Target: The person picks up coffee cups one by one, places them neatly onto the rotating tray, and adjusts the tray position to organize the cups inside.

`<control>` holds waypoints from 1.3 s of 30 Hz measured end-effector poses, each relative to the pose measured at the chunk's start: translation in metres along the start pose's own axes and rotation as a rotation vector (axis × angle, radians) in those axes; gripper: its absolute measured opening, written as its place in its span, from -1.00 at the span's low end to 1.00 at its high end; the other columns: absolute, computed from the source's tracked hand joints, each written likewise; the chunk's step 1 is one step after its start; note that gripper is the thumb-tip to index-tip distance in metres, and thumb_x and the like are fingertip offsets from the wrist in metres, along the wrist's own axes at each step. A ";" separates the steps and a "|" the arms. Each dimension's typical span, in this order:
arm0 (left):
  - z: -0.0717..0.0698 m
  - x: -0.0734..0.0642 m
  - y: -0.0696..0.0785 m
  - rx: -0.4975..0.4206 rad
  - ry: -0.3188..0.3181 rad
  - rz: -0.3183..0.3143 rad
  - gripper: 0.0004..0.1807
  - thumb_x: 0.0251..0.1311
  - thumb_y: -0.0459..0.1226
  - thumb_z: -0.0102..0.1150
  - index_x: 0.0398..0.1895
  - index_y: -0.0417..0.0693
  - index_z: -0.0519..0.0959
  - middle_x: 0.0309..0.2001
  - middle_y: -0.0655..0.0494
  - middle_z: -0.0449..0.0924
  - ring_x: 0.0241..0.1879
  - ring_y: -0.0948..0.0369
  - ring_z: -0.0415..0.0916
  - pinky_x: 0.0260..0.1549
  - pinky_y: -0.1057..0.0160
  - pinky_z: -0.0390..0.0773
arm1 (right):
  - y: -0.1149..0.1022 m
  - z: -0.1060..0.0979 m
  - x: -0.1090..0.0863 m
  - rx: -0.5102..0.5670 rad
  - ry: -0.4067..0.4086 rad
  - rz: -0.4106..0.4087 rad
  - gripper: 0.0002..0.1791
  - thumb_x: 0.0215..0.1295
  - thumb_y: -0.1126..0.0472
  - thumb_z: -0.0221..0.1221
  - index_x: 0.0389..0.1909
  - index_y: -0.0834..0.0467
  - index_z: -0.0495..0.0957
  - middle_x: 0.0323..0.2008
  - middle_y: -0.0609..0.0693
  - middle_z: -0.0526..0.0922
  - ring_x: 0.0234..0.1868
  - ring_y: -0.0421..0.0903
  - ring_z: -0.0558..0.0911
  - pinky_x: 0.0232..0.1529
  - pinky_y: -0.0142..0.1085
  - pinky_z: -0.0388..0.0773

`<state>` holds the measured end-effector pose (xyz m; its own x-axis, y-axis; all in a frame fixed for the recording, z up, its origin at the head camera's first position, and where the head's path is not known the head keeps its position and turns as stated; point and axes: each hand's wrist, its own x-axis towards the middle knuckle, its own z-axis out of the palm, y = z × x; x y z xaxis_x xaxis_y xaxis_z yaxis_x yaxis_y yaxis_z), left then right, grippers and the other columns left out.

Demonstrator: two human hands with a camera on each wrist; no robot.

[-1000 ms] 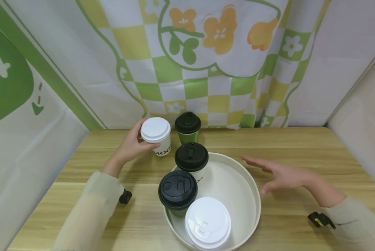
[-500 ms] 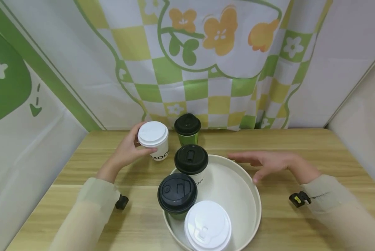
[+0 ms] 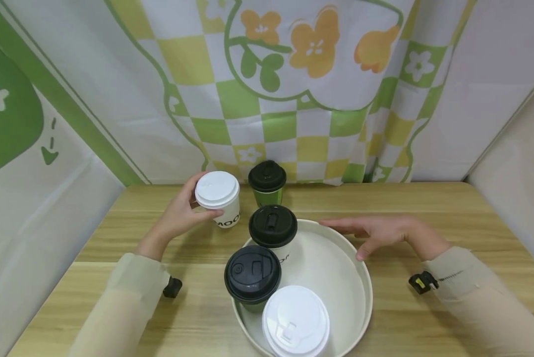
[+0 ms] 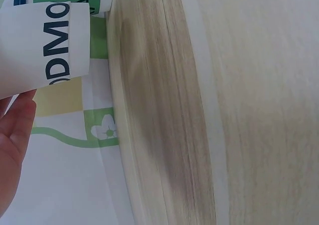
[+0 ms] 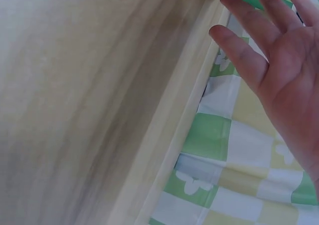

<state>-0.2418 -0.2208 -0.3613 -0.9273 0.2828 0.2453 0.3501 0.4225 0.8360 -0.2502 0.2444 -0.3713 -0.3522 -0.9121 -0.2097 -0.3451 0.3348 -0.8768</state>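
At the back left of the table, my left hand (image 3: 182,210) grips a white paper coffee cup (image 3: 228,214) with a white lid and dark lettering. The left wrist view shows the lettered side of this coffee cup (image 4: 57,43) and fingers (image 4: 21,117) against it. My right hand (image 3: 383,232) reaches over the right rim of a round cream tray (image 3: 366,297), fingers extended and thumb apart, holding nothing. Seen from its palm side in the right wrist view, the right hand (image 5: 286,60) has its fingers spread.
Inside the tray stand a black-lidded white cup (image 3: 273,227), a black-lidded green cup (image 3: 252,275) and a white-lidded cup (image 3: 296,320). Another green cup (image 3: 267,183) with a black lid stands behind the tray, near the checkered curtain (image 3: 311,124) along the table's back edge.
My right hand has moved left, from beside the tray to its rim. My left hand, still gripping the white coffee cup, has shifted slightly left and nearer. The other cups have stayed in place.
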 end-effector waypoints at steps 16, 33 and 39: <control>-0.002 -0.005 0.004 0.004 0.007 0.001 0.02 0.01 -0.39 0.49 0.51 -0.15 0.08 0.38 -0.15 0.30 0.32 -0.09 0.36 0.32 -0.15 0.40 | 0.005 0.019 -0.015 0.072 0.054 -0.067 0.10 0.19 0.25 0.36 0.60 0.10 -0.16 0.60 0.15 -0.07 0.52 -0.39 0.09 0.45 -0.52 0.11; -0.006 -0.013 0.007 0.044 0.013 0.011 0.03 0.01 -0.38 0.49 0.52 -0.14 0.08 0.38 -0.12 0.32 0.26 0.04 0.41 0.26 0.11 0.50 | -0.001 0.045 -0.031 -0.006 0.182 -0.042 0.15 0.12 0.22 0.40 0.59 0.15 -0.15 0.58 0.26 -0.06 0.47 -0.49 0.09 0.42 -0.51 0.13; -0.008 -0.017 0.007 0.046 0.010 0.032 0.01 0.02 -0.38 0.49 0.52 -0.11 0.10 0.36 -0.10 0.34 0.17 0.30 0.43 0.12 0.53 0.47 | -0.003 0.052 -0.036 -0.010 0.203 -0.026 0.15 0.14 0.22 0.38 0.60 0.13 -0.19 0.58 0.25 -0.10 0.47 -0.50 0.10 0.40 -0.51 0.12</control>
<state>-0.2247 -0.2294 -0.3558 -0.9168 0.2879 0.2769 0.3851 0.4530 0.8040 -0.1909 0.2639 -0.3837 -0.5108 -0.8545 -0.0946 -0.3650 0.3152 -0.8760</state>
